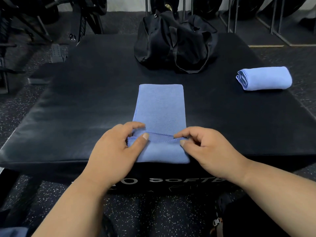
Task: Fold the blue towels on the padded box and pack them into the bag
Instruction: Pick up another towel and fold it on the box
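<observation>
A long, narrow blue towel [159, 106] lies on the black padded box [85, 108], running away from me, with its near end folded up over itself. My left hand [118, 147] pinches the left corner of that folded flap between thumb and fingers. My right hand [205, 146] pinches the right corner the same way. A second blue towel [265, 78], folded into a thick bundle, sits near the box's right edge. The black bag [172, 41] stands at the far side of the box, slumped, with its straps hanging toward me.
Black gym racks and weight plates [82, 17] stand behind the box on speckled rubber flooring [153, 214]. A metal frame [273, 23] rises at the back right. The box's front face carries white lettering [184, 179]. Its left half is bare.
</observation>
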A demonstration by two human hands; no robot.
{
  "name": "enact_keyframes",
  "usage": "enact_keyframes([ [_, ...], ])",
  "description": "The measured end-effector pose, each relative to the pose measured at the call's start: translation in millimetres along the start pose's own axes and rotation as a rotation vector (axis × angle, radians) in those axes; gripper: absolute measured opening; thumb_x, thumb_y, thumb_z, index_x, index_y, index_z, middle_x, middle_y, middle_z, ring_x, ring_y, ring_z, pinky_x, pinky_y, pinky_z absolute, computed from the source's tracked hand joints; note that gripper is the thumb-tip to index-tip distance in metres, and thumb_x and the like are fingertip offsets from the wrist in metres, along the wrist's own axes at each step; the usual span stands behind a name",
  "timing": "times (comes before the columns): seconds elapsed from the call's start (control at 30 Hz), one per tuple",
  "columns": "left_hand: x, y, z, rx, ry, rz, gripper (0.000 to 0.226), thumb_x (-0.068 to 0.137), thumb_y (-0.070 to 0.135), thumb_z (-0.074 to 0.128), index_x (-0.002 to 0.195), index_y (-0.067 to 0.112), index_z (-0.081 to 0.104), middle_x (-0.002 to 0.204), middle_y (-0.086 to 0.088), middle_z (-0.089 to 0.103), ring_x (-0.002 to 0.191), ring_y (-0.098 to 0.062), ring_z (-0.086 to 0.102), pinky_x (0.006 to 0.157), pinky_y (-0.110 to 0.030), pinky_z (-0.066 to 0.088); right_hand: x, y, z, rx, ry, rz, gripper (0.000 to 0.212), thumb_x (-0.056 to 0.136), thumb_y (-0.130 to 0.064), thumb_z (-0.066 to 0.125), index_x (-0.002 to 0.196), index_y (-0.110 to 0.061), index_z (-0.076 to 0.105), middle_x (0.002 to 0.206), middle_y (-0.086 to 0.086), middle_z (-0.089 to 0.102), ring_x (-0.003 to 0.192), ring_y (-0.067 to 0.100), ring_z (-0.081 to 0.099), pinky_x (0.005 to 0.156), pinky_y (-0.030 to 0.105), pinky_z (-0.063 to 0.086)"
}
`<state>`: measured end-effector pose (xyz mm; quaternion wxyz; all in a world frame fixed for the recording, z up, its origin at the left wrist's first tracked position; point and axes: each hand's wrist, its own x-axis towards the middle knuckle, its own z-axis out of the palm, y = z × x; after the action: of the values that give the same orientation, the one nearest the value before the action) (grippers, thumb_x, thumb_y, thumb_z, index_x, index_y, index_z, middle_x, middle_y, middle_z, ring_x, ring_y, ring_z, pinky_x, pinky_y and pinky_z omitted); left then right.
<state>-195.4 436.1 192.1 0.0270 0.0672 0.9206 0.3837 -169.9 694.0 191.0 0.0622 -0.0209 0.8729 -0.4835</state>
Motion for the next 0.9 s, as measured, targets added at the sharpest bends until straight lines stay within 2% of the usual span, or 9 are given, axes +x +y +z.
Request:
enact_keyframes([
  [0.1,1.9,0.3,-0.5,-0.14,-0.036,0.027,0.019,0.095,0.046,0.066,0.113,0.044,0.071,0.111,0.027,0.063,0.111,0.0,0.06,0.091,-0.02,0.043,-1.4,-0.7,-0.9,0.021,-0.011,0.006,0.006,0.097,-0.025,0.07,0.093,-0.028,0.073,0.062,-0.009,0.055,0.056,0.004,0.045,0.059,0.024,0.041],
  [0.23,1.3,-1.8,-4.6,-0.203,-0.055,-0.02,0.004,0.092,0.038,0.078,0.095,0.04,0.077,0.105,0.023,0.071,0.101,0.001,0.067,0.087,-0.022,0.046,-1.6,-1.5,-2.8,0.033,0.01,0.005,0.014,0.096,-0.025,0.071,0.082,-0.021,0.069,0.06,-0.012,0.054,0.056,0.006,0.043,0.057,0.025,0.039],
  [0.33,-0.9,-2.4,-8.8,-0.296,-0.042,-0.111,0.008,0.087,0.039,0.084,0.092,0.035,0.079,0.095,0.014,0.077,0.085,-0.003,0.072,0.079,-0.026,0.052,-1.0,-1.6,-3.8,0.053,0.033,0.023,0.015,0.095,-0.024,0.071,0.081,-0.02,0.069,0.062,-0.011,0.058,0.057,0.006,0.046,0.058,0.025,0.041],
  [0.43,-1.9,-3.0,-8.5,-0.298,-0.005,-0.148,0.023,0.086,0.042,0.083,0.083,0.021,0.077,0.075,0.005,0.073,0.064,-0.006,0.06,0.067,-0.029,0.049,-0.6,-1.8,-2.7,0.04,0.053,0.035,0.016,0.095,-0.024,0.071,0.079,-0.021,0.069,0.064,-0.009,0.06,0.057,0.006,0.047,0.058,0.026,0.043],
  [0.57,-0.3,-2.8,-6.3,-0.297,0.032,-0.18,0.039,0.086,0.047,0.082,0.078,0.011,0.07,0.077,-0.009,0.068,0.063,-0.008,0.052,0.065,-0.032,0.044,1.8,-1.9,-1.2,0.031,0.092,0.035,0.016,0.093,-0.02,0.07,0.078,-0.02,0.067,0.061,-0.011,0.057,0.054,0.006,0.044,0.055,0.021,0.039],
  [0.67,1.3,-1.9,-6.0,-0.276,0.032,-0.174,0.031,0.087,0.044,0.083,0.082,0.016,0.071,0.076,-0.002,0.069,0.062,-0.007,0.054,0.065,-0.03,0.046,4.4,-1.4,-2.5,0.044,0.102,0.044,0.013,0.093,-0.019,0.071,0.081,-0.021,0.069,0.062,-0.013,0.058,0.053,0.004,0.044,0.054,0.017,0.038],
  [0.73,3.3,-2.8,-5.1,-0.279,0.046,-0.167,0.021,0.087,0.041,0.084,0.094,0.028,0.07,0.077,0.005,0.068,0.064,-0.006,0.057,0.067,-0.03,0.047,5.1,-0.8,-1.6,0.063,0.099,0.047,0.008,0.094,-0.02,0.072,0.088,-0.025,0.07,0.063,-0.013,0.058,0.053,0.004,0.045,0.056,0.016,0.04],
  [0.83,5.5,-4.9,-4.7,-0.221,0.004,-0.16,0.029,0.091,0.045,0.078,0.117,0.044,0.065,0.077,0.006,0.066,0.065,-0.004,0.059,0.069,-0.027,0.045,5.9,1.5,0.9,0.093,0.108,0.04,0.013,0.095,-0.02,0.071,0.101,-0.031,0.067,0.066,-0.01,0.059,0.056,0.004,0.047,0.06,0.02,0.045],
  [0.9,4.9,-6.2,-6.7,-0.17,-0.052,-0.145,0.033,0.094,0.053,0.071,0.126,0.048,0.065,0.081,0.01,0.066,0.072,0.001,0.061,0.073,-0.024,0.046,6.9,2.1,1.4,0.09,0.1,0.041,0.014,0.096,-0.02,0.07,0.103,-0.032,0.067,0.067,-0.009,0.057,0.058,0.005,0.047,0.062,0.022,0.046],
])
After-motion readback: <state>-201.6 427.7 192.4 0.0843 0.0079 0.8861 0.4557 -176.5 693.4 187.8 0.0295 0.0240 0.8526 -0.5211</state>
